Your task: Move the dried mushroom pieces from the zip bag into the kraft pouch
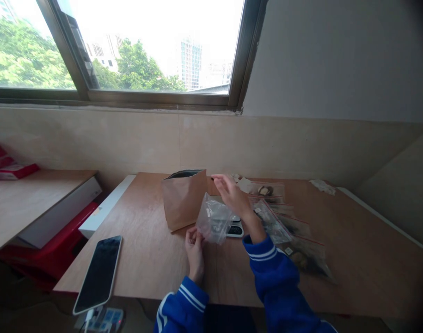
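Note:
My left hand [195, 243] is closed, pinching the lower left edge of a clear plastic bag [214, 219]. My right hand [234, 196] is raised behind and above the bag, its fingers pinched together around a small dark piece [212, 178] at the tips, too small to name. Just left of the bag, a brown kraft paper bag [183, 199] stands upright with its top open. A white kitchen scale [236, 230] sits on the table behind the clear bag, which partly hides it.
Several zip bags with dark dried contents [303, 259] lie to the right on the wooden table [156, 273]. Crumpled white tissue [322, 187] is at the back right. A charging phone [99, 273] overhangs the front left edge. A red stool [52, 245] stands between the tables.

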Motion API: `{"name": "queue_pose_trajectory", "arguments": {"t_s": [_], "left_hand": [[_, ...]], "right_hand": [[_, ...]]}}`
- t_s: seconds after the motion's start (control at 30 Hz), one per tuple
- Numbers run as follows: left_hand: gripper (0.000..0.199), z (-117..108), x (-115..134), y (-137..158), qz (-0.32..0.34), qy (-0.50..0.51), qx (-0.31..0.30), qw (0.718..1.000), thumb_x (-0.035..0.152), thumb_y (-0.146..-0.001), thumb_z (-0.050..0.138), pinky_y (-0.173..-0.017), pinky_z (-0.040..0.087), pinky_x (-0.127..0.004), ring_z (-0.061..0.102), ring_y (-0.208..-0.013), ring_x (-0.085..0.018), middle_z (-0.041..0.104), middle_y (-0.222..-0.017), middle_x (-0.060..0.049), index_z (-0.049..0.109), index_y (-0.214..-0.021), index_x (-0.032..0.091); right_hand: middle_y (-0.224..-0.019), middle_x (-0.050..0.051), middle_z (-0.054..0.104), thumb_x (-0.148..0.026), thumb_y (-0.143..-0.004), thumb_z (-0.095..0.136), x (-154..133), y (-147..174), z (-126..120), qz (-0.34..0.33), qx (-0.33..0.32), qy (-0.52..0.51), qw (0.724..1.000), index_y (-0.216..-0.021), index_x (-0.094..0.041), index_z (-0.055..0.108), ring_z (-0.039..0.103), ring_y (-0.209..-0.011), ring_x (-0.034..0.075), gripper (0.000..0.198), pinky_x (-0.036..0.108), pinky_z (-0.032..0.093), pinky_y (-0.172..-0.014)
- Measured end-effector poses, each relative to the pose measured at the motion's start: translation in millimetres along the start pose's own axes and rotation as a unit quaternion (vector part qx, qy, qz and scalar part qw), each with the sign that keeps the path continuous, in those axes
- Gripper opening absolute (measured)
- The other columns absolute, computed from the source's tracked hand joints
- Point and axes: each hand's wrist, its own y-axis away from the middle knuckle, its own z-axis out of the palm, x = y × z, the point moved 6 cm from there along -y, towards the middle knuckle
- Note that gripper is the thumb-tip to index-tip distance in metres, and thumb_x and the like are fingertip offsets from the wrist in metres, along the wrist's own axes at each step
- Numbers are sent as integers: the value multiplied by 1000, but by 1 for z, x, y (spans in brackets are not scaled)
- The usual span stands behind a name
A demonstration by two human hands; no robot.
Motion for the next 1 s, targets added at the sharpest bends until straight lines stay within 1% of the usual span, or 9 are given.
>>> {"name": "queue_pose_trajectory", "arguments": {"t_s": [0.17, 0.27, 0.33, 0.47, 0.6, 0.7, 0.83, 0.9, 1.0], "left_hand": [[43, 3, 6, 2, 19, -27, -1, 999, 45, -65, 79, -67, 51, -28, 66, -76, -18, 69, -83, -4, 59, -90, 17], [43, 3, 10, 2, 31, -32, 0, 999, 46, -65, 79, -66, 51, -27, 66, -74, -17, 69, -82, -4, 59, -90, 17], [44, 2, 13, 4, 34, -36, 2, 999, 48, -66, 79, -66, 52, -27, 67, -75, -17, 69, -82, -4, 59, -89, 17], [42, 3, 20, 15, 26, -62, -34, 997, 47, -67, 79, -70, 54, -30, 68, -76, -18, 69, -83, -4, 60, -88, 17], [32, 12, 26, 33, -5, -113, -162, 980, 43, -75, 74, -78, 54, -35, 69, -79, -21, 71, -84, -8, 60, -87, 16], [26, 13, 35, 38, -20, -158, -225, 961, 40, -78, 72, -81, 53, -35, 68, -82, -21, 71, -84, -8, 64, -86, 16], [33, 9, 50, 31, -33, -180, -211, 960, 48, -82, 64, -77, 52, -32, 65, -89, -23, 70, -94, -9, 70, -92, 17], [43, 8, 53, 26, -53, -177, -190, 964, 55, -85, 56, -74, 51, -31, 65, -89, -24, 70, -99, -11, 71, -100, 17], [41, 8, 62, 19, -16, -197, -147, 969, 55, -81, 62, -61, 47, -25, 61, -71, -17, 68, -79, -7, 71, -90, 16]], "right_hand": [[-114, 9, 67, -56, -92, 47, 42, 64, -13, 126, -74, -26, 989, -113, -21, 62, 62, -105, 24, 44, 36, 50, -87], [-105, 7, 69, -57, -87, 56, 60, 88, -13, 164, -88, -59, 981, -114, -21, 62, 66, -95, 22, 45, 34, 53, -80], [-101, 7, 70, -56, -83, 62, 67, 94, -13, 175, -83, -86, 977, -107, -20, 64, 66, -92, 22, 43, 34, 53, -80], [-88, 8, 71, -58, -79, 65, 71, 90, -19, 170, -16, -131, 977, -84, -19, 63, 67, -85, 23, 39, 36, 53, -81], [-92, 11, 70, -66, -79, 58, 76, 86, -24, 190, 86, -158, 965, -88, -21, 55, 67, -78, 24, 45, 37, 55, -73], [-95, 12, 68, -70, -86, 41, 81, 93, -12, 214, 113, -147, 959, -102, -23, 47, 65, -64, 22, 50, 35, 54, -59], [-80, 8, 62, -66, -93, 24, 80, 109, 18, 226, 111, -100, 963, -109, -24, 40, 56, -51, 19, 47, 33, 47, -48], [-74, 6, 59, -63, -94, 22, 77, 116, 38, 230, 95, -77, 966, -106, -25, 39, 57, -54, 22, 43, 34, 47, -51], [-79, 9, 61, -58, -95, 20, 75, 125, 68, 232, 58, -40, 970, -104, -26, 37, 65, -74, 29, 37, 39, 50, -67]]}}
